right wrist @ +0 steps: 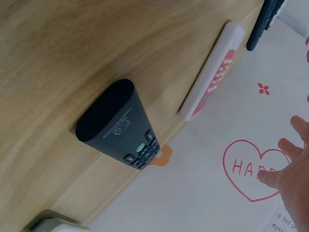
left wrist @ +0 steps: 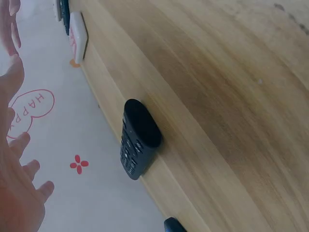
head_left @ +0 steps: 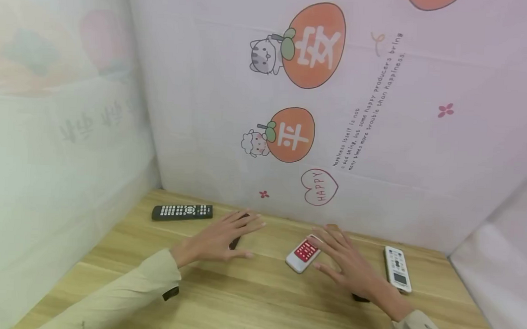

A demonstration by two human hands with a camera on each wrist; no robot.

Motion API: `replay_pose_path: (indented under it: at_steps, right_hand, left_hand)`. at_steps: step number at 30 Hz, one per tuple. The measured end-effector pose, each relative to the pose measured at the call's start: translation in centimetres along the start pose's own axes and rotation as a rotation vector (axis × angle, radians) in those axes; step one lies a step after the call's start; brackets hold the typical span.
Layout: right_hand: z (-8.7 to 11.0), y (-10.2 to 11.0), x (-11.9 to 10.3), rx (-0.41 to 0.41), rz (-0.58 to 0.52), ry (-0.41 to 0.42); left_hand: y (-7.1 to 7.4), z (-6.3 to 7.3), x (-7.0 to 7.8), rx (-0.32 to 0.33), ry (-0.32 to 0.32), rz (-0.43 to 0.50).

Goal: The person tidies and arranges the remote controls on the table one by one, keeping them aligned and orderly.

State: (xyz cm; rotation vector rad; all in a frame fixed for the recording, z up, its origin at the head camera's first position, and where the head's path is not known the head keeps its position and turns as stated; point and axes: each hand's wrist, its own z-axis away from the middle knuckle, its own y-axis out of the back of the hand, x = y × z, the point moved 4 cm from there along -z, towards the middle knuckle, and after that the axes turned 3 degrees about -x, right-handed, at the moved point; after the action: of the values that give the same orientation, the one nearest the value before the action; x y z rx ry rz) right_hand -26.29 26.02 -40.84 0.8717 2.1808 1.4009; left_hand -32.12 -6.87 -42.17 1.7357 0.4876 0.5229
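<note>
My left hand (head_left: 221,236) hovers with spread fingers over a black remote control (head_left: 234,243), which it partly hides in the head view. In the left wrist view that remote (left wrist: 140,140) lies buttons up on the wood, apart from the hand (left wrist: 21,188). My right hand (head_left: 350,261), fingers also spread, is above another black remote (head_left: 361,298), mostly covered by it. The right wrist view shows this remote (right wrist: 123,128) untouched below the hand (right wrist: 294,181). A white remote with a red keypad (head_left: 302,256) lies between the hands, partly behind the right fingertips.
A long black remote (head_left: 182,212) with pale buttons lies at the table's back left. To the right is a white remote with a small screen (head_left: 398,269). Printed cloth walls (head_left: 214,82) enclose the wooden table (head_left: 256,303) at the back and both sides.
</note>
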Motion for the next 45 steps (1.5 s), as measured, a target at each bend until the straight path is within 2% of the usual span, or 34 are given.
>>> replay_pose_path:
  at_steps: [4, 11, 18, 22, 27, 34, 40, 45]
  right_hand:
    - [0.2, -0.1, 0.2, -0.007, 0.011, -0.011]
    - [0.7, -0.1, 1.3, -0.042, 0.023, -0.100]
    - [0.6, 0.0, 1.9, -0.050, 0.028, -0.107]
    - [0.6, -0.1, 2.4, -0.066, 0.021, -0.111]
    - [0.6, -0.1, 3.2, -0.088, -0.029, -0.155]
    - [0.6, 0.3, 4.1, -0.040, -0.010, -0.139]
    - [0.9, 0.0, 4.5, -0.005, 0.015, -0.080]
    - [1.3, 0.1, 4.9, -0.013, 0.014, -0.141]
  left_hand:
    - [0.0, 0.3, -0.3, -0.007, 0.029, 0.037]
    - [0.0, 0.6, -1.7, 0.039, 0.092, 0.151]
    - [0.4, 1.0, -2.5, 0.096, 0.117, 0.211]
    - [0.2, 1.2, -2.9, 0.091, 0.139, 0.227]
    - [-0.1, 1.2, -3.3, 0.085, 0.182, 0.264]
    - [0.2, 1.1, -4.2, 0.106, 0.292, 0.351]
    - [-0.7, 1.6, -4.8, 0.046, 0.394, 0.458]
    - [-1.4, 1.5, -5.1, 0.034, 0.430, 0.490]
